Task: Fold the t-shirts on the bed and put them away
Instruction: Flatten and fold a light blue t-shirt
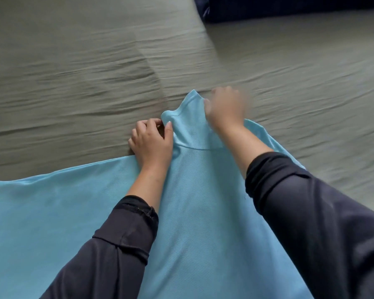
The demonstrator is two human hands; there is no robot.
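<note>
Your light blue t-shirt point(192, 201) spread on the grey-sheeted bed point(84, 72), your left hand point(152, 143) pinching a raised sleeve at its edge, your right hand point(224, 108) blurred on the same sleeve, its grip impossible to tell, dark bundle point(289, 7) at the far edge

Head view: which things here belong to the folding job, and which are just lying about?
Job:
light blue t-shirt, spread on the bed
left hand, pinching the shirt's far edge
right hand, blurred, gripping the same sleeve

Lying about:
grey bedsheet
dark blue bedding, far right corner
</note>
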